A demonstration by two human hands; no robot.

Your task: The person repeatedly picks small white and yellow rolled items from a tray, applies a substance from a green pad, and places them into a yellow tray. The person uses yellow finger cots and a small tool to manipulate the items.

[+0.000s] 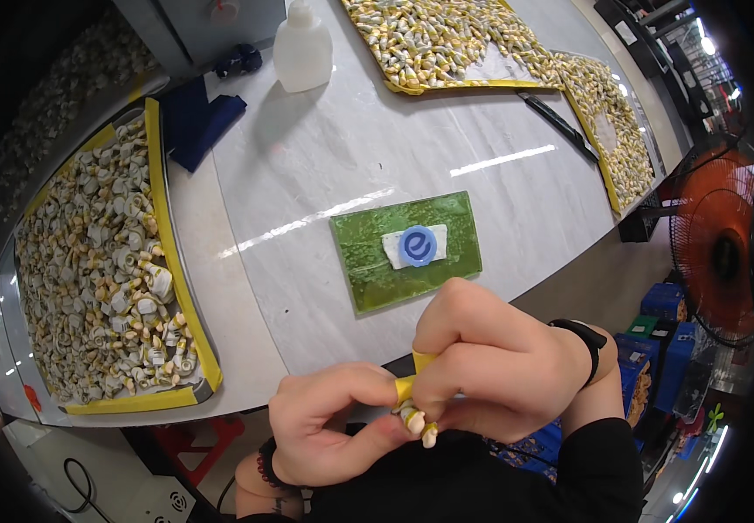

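Both hands meet close to my body at the table's near edge. My left hand (333, 423) is closed, with thumb and index finger pinching a small white figurine piece (412, 420) that has peach-coloured tips. Against it, my right hand (503, 370) is bent closed on a yellow strip (406, 389), partly hidden by its fingers. I cannot tell whether strip and piece are joined. Beyond the hands lies a green rectangular mat (368, 283). On it rests a white pad (392, 249), and a round blue stamp-like disc (417, 246) sits on the pad.
A yellow-edged tray (207, 349) full of small white pieces stands at left. Two more yellow-edged trays (473, 84) (608, 179) hold similar pieces at the far right, beside a black knife-like tool (560, 128). A white bottle (303, 52), blue cloth (198, 122) and orange fan (717, 235) surround the table.
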